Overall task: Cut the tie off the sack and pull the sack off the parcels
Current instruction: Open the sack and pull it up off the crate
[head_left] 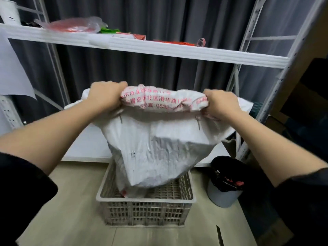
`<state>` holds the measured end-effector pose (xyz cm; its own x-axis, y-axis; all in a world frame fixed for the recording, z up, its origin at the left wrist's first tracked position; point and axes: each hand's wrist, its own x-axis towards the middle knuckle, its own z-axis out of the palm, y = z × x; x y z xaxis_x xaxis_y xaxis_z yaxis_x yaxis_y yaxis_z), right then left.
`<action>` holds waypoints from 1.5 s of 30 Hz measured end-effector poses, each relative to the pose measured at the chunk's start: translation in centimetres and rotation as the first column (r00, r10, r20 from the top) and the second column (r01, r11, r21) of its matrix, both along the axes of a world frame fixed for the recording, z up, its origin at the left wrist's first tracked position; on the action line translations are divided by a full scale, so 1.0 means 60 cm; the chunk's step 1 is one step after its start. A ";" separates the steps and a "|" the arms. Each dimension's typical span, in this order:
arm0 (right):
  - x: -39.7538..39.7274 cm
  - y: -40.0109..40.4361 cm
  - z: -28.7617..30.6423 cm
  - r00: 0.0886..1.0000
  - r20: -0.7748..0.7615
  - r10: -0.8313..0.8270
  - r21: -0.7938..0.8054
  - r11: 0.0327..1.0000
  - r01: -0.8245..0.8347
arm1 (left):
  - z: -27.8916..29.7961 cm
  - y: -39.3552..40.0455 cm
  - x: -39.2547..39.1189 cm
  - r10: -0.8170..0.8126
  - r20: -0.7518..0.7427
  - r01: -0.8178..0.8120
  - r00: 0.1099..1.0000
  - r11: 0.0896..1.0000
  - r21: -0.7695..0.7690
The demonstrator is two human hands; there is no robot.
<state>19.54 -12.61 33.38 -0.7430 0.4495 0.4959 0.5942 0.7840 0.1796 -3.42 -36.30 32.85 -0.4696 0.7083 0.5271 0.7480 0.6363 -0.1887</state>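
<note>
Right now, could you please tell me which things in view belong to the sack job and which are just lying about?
In the job:
- sack, gripped by left hand and right hand
- crate under it
- blade on the floor, possibly the cutter

Lying about:
- bin
- shelf with a plastic bag
- curtain

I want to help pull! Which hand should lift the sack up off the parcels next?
Neither alone, I think. The left hand and right hand each grip an end of the sack above the crate, so probably both lift together.
</note>
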 end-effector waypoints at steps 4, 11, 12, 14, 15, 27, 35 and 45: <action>-0.004 0.000 0.010 0.981 -0.192 0.037 0.228 0.974 0.008 | 0.012 -0.008 0.004 -0.044 -0.048 0.048 0.998 0.993 0.104; -0.005 0.002 0.000 0.945 -0.307 0.111 0.402 0.915 0.023 | 0.023 -0.020 -0.014 -0.056 -0.123 0.075 0.991 0.984 0.162; -0.006 0.003 0.001 0.935 -0.338 0.103 0.439 0.897 0.060 | 0.027 -0.023 -0.019 -0.070 -0.175 0.106 0.982 0.973 0.203; -0.002 0.000 0.003 0.896 -0.429 0.111 0.495 0.859 0.131 | 0.026 -0.030 -0.022 -0.076 -0.243 0.138 0.967 0.959 0.248; -0.004 0.000 -0.001 0.881 -0.450 0.146 0.523 0.843 0.128 | 0.021 -0.033 -0.027 -0.085 -0.250 0.148 0.965 0.958 0.245; -0.024 0.004 -0.100 0.788 -0.547 0.282 0.394 0.918 -0.055 | -0.092 -0.066 -0.028 -0.553 -0.046 0.537 0.832 0.823 -0.185; -0.032 0.008 -0.136 0.814 -0.524 0.251 0.337 0.939 -0.073 | -0.183 -0.016 0.038 -0.217 0.799 0.299 0.561 0.953 0.049; -0.034 -0.023 -0.136 0.847 -0.370 0.382 0.315 0.909 -0.273 | -0.276 0.057 0.083 -0.038 0.577 0.033 0.816 0.999 0.019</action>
